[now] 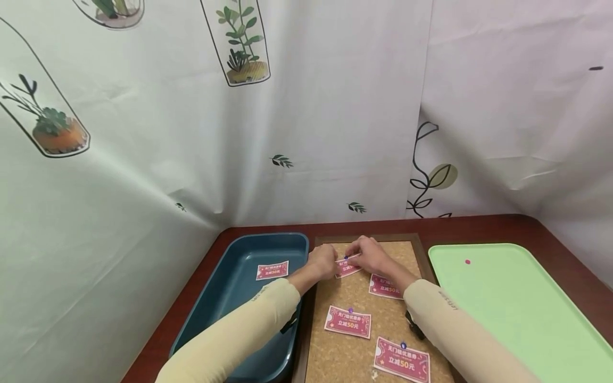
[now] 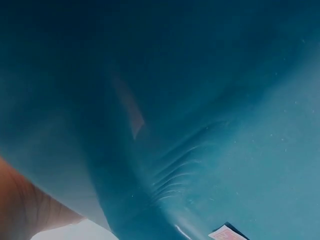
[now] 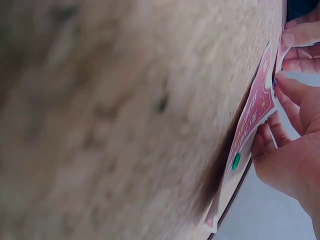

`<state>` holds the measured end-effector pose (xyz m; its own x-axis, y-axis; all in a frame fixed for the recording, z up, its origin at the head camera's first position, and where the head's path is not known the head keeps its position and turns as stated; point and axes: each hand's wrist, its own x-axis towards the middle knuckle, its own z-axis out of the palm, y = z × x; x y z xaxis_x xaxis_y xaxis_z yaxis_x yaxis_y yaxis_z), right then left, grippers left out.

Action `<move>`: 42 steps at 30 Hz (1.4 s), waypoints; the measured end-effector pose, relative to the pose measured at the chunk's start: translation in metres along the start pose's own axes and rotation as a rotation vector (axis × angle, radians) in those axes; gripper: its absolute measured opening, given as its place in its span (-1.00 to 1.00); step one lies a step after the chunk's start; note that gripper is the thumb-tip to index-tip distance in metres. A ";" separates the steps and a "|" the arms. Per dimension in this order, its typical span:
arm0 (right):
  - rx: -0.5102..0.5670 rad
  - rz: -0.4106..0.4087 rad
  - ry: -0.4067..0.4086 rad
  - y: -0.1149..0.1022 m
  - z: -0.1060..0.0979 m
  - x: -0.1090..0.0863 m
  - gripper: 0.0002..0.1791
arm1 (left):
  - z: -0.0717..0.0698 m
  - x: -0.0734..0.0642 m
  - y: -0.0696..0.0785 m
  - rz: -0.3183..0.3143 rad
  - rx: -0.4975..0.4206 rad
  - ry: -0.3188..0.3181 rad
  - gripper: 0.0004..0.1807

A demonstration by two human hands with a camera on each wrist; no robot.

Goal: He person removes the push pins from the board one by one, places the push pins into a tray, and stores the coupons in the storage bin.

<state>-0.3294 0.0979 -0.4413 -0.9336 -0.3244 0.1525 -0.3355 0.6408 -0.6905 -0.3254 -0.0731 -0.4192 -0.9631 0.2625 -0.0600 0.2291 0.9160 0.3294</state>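
On the upper part of the cork board (image 1: pixel 330 351), a pink paper coupon (image 1: pixel 346 269) lies between both hands. The left hand (image 1: pixel 323 260) pinches its left edge between thumb and fingers, as the right wrist view shows. At the coupon's top edge, the fingertips of the right hand (image 1: pixel 371 255) pinch a blue push pin (image 3: pixel 274 83). Just below and to the right is another coupon (image 1: pixel 383 287), fixed with a green pin (image 3: pixel 236 161). Lower down hang two more coupons, one with a purple pin (image 1: pixel 350 310) and one with a dark blue pin (image 1: pixel 404 345).
Left of the board stands a deep blue tray (image 1: pixel 239 276) with one loose coupon (image 1: pixel 272 271) in it. A light green tray (image 1: pixel 507 298) on the right holds a small pink pin (image 1: pixel 467 261). Behind the dark red table (image 1: pixel 483 225) hangs a printed white curtain (image 1: pixel 325 106).
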 end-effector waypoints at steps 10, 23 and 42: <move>-0.022 0.112 0.006 -0.006 0.004 0.006 -0.92 | -0.012 -0.016 0.012 -0.006 0.029 -0.008 -0.83; -0.057 0.161 -0.001 -0.006 0.005 0.010 -0.93 | -0.010 -0.014 0.012 -0.016 0.043 -0.013 -0.88; 0.003 0.153 0.033 -0.004 0.009 0.009 -0.89 | -0.011 -0.015 0.012 -0.012 0.038 -0.024 -0.93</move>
<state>-0.3349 0.0863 -0.4433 -0.9775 -0.1997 0.0684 -0.1883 0.6786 -0.7099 -0.3098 -0.0692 -0.4039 -0.9622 0.2584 -0.0859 0.2236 0.9299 0.2921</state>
